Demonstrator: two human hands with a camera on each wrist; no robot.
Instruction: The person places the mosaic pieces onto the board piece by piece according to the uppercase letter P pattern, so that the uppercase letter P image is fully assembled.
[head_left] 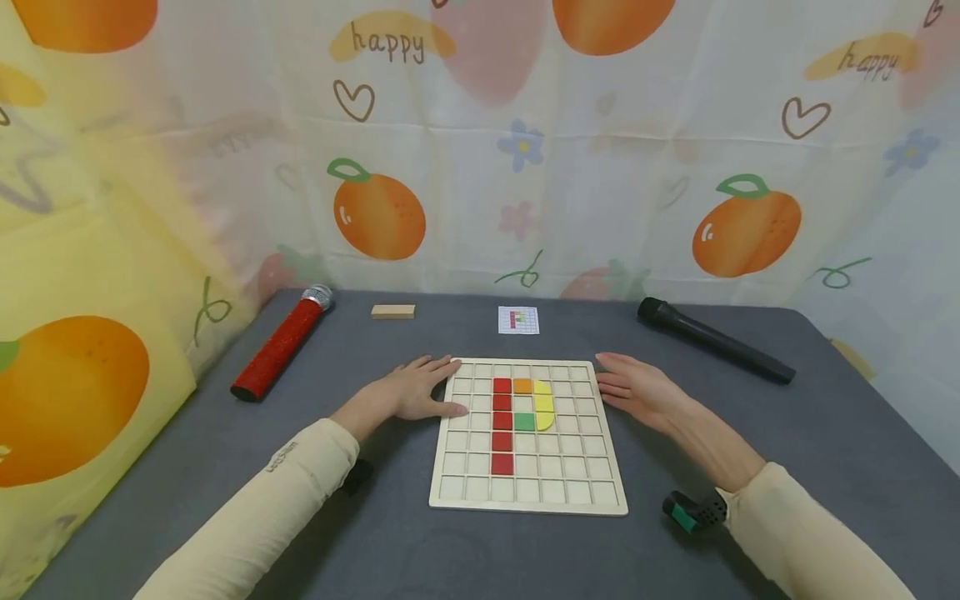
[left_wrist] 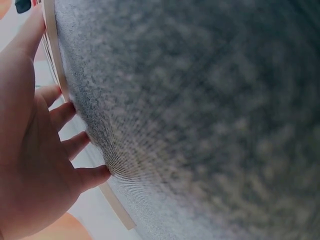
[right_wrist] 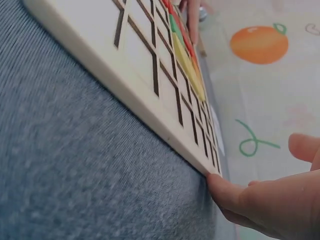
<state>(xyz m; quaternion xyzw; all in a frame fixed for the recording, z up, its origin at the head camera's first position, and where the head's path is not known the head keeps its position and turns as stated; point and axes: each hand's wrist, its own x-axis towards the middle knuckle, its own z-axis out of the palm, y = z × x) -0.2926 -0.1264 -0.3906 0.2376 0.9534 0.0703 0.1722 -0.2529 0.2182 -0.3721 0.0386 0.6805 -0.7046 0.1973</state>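
Observation:
A pale wooden grid board [head_left: 528, 507] lies flat on the table in the head view. In it sit a column of red tiles [head_left: 502, 421], an orange tile [head_left: 522, 386], a green tile [head_left: 524, 422] and yellow tiles with rounded outer corners [head_left: 543, 405]. My left hand [head_left: 408, 393] is at the board's upper left edge, thumb reaching over the rim and fingers spread. On the opposite side my right hand [head_left: 643, 395] has its fingers extended along the upper right edge. In the right wrist view, a fingertip of the right hand [right_wrist: 272, 205] touches the board's corner.
Behind the board lies a small card [head_left: 518, 320] printed with a coloured grid pattern. A wooden block [head_left: 393, 312] and a red microphone [head_left: 281, 346] are at the back left. A black microphone [head_left: 716, 341] lies at the back right, before a patterned curtain [head_left: 465, 192].

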